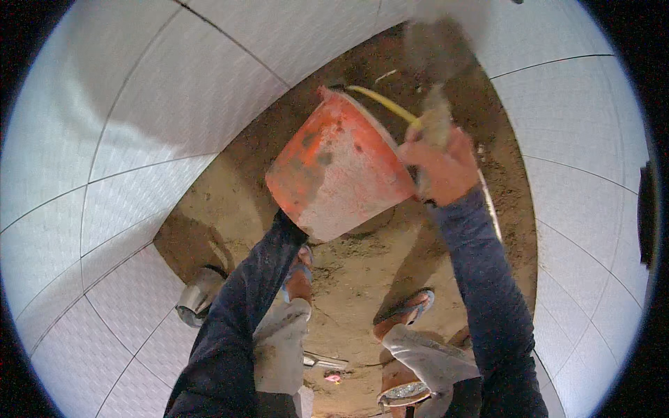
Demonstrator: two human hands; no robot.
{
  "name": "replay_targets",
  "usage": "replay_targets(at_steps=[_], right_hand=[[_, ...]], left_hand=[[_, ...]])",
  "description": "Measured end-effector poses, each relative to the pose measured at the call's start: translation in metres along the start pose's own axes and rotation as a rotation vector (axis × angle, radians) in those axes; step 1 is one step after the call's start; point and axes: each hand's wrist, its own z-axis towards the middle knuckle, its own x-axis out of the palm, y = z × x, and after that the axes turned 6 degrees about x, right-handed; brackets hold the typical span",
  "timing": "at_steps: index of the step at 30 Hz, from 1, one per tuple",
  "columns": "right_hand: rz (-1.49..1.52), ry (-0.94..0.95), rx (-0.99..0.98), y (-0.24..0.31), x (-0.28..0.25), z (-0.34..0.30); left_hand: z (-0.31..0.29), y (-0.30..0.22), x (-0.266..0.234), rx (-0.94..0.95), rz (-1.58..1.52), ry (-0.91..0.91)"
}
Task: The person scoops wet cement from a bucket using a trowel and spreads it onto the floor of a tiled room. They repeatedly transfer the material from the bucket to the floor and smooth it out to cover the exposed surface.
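Observation:
A worn orange bucket (341,167) with grey mortar stains is tilted in the air, its base towards me and its mouth facing the far right. My left forearm runs behind the base and supports it there; the bucket hides that hand. At the rim, my right hand (446,167) is closed around a tan, motion-smeared thing (437,120) whose kind I cannot make out. A yellow handle (385,104) arcs from the far rim to these fingers. Beyond the hand, a grey-brown blur (442,49) hangs over the sandy floor (341,279).
White-tiled walls (167,83) close in on the left and right. A metal pot (201,296) stands by the left wall. Between my sandalled feet and nearer me lie a flat metal tool (326,362) and a small pink item (333,377). A round container (404,394) sits by my right leg.

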Motion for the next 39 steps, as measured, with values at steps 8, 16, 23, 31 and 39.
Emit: replay_targets(at_steps=[8,16,23,31,39], right_hand=[[0.07,-0.127,-0.047,-0.019,0.0,0.029],[0.115,-0.18,-0.094,-0.02,0.008,0.028],[-0.093,-0.369,-0.199,-0.019,0.013,0.023],[-0.597,-0.516,-0.2,-0.032,0.006,0.085],[-1.148,-0.523,-0.185,-0.122,-0.051,0.214]], left_hand=[[0.016,0.015,-0.015,0.008,-0.048,0.002],[0.016,0.008,-0.018,0.057,-0.061,0.021],[0.011,0.007,-0.012,0.139,-0.088,0.0],[0.013,0.029,0.005,0.3,-0.172,-0.132],[0.002,0.027,0.039,0.545,-0.012,0.116]])
